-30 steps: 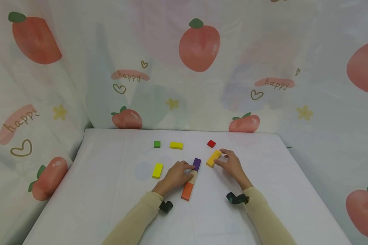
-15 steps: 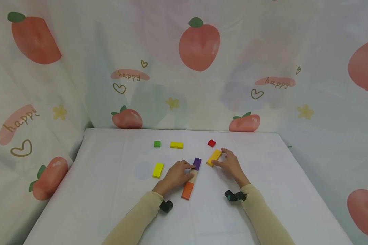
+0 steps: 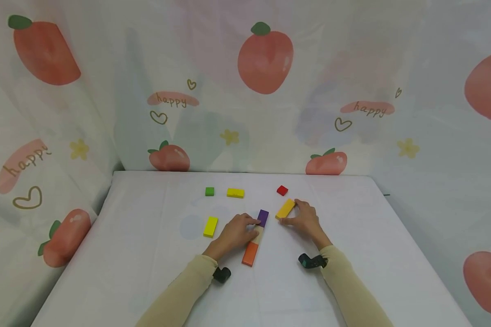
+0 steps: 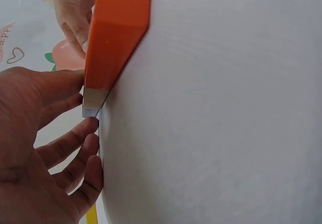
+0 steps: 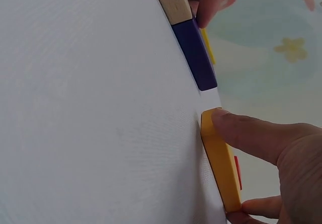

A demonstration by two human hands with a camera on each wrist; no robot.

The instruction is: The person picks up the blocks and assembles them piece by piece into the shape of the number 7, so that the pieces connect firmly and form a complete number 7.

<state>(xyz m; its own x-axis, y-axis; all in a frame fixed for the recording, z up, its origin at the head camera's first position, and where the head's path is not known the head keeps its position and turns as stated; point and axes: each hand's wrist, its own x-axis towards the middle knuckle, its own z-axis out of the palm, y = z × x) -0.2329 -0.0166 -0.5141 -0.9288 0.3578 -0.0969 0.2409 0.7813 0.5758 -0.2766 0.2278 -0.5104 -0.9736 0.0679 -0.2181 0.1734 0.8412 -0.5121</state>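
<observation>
A row of three blocks lies end to end at the middle of the table: purple [image 3: 263, 218], plain wood [image 3: 258, 235] and orange [image 3: 250, 254]. My left hand [image 3: 237, 231] rests against the row's left side, its index finger at the purple block and its thumb at the wooden one. To the right of the purple block, my right hand [image 3: 307, 220] pinches a yellow-orange block [image 3: 285, 209] by its ends. In the right wrist view, the thumb presses this block's [image 5: 220, 158] near end and fingertips touch its far end. A small gap separates it from the purple block [image 5: 195, 54].
A small red block [image 3: 282, 190] lies just beyond the right hand. Toward the back left are a green block [image 3: 209, 191] and a yellow block [image 3: 235, 193]. Another yellow block [image 3: 210, 226] lies left of the left hand. White cloth covers the table [image 3: 155, 281].
My right thumb has slid to the near end of the yellow-orange block, and the right hand has shifted slightly left. The left hand and the row have stayed in place.
</observation>
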